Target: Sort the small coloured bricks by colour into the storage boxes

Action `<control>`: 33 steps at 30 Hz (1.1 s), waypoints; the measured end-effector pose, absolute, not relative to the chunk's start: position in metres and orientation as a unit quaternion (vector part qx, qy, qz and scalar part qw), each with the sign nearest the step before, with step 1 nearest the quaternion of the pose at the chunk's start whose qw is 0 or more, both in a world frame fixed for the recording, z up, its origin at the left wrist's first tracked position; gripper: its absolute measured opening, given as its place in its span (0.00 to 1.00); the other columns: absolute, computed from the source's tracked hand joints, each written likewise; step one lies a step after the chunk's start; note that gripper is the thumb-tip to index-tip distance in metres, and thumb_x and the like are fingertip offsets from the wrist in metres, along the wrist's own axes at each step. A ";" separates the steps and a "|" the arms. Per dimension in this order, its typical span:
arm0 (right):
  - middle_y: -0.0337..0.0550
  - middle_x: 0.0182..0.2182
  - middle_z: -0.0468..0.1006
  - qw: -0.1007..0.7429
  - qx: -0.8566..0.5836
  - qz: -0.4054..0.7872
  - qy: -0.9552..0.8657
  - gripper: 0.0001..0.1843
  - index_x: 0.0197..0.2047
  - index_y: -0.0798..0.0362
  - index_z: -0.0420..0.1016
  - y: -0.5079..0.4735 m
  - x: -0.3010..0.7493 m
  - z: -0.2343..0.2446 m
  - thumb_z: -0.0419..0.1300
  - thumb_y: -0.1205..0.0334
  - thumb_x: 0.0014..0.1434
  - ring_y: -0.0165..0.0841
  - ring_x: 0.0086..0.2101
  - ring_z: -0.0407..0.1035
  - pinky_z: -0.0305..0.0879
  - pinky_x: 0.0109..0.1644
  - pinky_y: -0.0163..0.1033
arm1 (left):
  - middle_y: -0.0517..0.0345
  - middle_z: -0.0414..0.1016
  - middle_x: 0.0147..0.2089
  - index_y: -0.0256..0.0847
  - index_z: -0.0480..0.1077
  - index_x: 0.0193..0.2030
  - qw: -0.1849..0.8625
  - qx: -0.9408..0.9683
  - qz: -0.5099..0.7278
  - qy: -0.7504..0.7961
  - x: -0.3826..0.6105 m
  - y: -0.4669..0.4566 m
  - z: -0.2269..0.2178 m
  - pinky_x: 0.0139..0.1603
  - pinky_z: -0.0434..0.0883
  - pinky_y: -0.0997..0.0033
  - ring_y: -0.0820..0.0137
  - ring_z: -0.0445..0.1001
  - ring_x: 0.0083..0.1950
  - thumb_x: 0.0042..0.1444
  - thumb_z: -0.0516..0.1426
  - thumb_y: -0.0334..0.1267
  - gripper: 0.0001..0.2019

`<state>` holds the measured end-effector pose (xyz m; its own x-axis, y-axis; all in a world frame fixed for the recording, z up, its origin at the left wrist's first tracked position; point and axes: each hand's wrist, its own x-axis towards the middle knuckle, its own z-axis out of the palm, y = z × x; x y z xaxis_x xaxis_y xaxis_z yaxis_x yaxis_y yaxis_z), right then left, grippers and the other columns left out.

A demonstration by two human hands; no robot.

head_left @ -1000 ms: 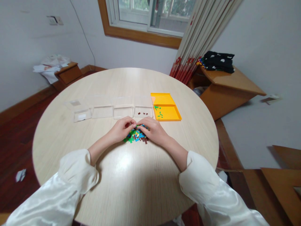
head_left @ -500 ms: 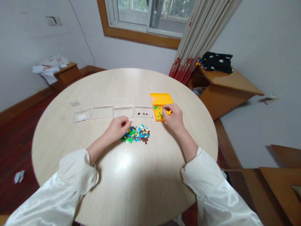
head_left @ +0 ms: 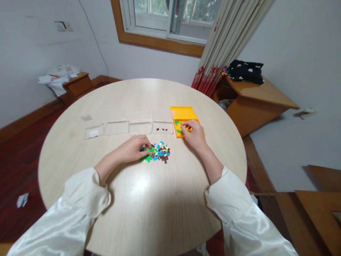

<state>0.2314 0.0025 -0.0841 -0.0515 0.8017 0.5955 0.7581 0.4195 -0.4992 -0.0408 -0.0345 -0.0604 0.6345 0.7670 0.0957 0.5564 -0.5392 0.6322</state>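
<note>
My left hand is at the left edge of a pile of small building bricks in green, blue, brown and cream. Its thumb and forefinger are apart, touching or just over the green bricks. My right hand is over the open yellow box, fingers curled and fingertips close together low in the tray. Whatever they may hold is too small to make out. Several green bricks lie in the box's tray beside the fingertips; my hand hides the tray's right part.
Left of the yellow box stands a row of clear plastic boxes with raised lids. The nearest clear box holds a few brown bricks; the far left box has a white label. All rest on a round wooden table.
My left hand's fingers have spread from a curled shape and moved to the green bricks. My right hand has shifted slightly left and lower within the yellow box.
</note>
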 end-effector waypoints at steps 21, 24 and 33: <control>0.42 0.28 0.75 0.386 -0.415 0.161 -0.808 0.07 0.33 0.53 0.74 -0.038 0.174 -0.077 0.55 0.68 0.58 0.32 0.32 0.69 0.65 0.39 0.37 | 0.55 0.70 0.32 0.39 0.67 0.32 0.271 0.862 0.193 0.382 -0.037 -0.035 -0.065 0.38 0.66 0.69 0.69 0.68 0.34 0.54 0.48 0.32 0.07; 0.43 0.30 0.78 0.369 -0.408 0.179 -0.816 0.08 0.34 0.53 0.75 -0.044 0.168 -0.076 0.55 0.66 0.60 0.33 0.34 0.70 0.65 0.41 0.38 | 0.58 0.70 0.30 0.39 0.66 0.33 0.280 0.845 0.213 0.403 -0.036 -0.036 -0.066 0.35 0.65 0.71 0.71 0.67 0.31 0.56 0.48 0.34 0.07; 0.43 0.31 0.80 0.337 -0.404 0.192 -0.828 0.11 0.33 0.53 0.77 -0.050 0.161 -0.071 0.55 0.62 0.63 0.32 0.34 0.71 0.66 0.42 0.39 | 0.56 0.73 0.34 0.40 0.69 0.33 0.283 0.823 0.310 0.382 -0.030 -0.040 -0.062 0.42 0.67 0.68 0.68 0.70 0.38 0.56 0.52 0.38 0.07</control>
<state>0.1610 -0.0502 -0.0713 -0.4463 0.7986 0.4038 0.5400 0.6002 -0.5901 -0.0303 -0.0404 -0.0616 0.5159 0.8042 0.2950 0.4524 -0.5482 0.7034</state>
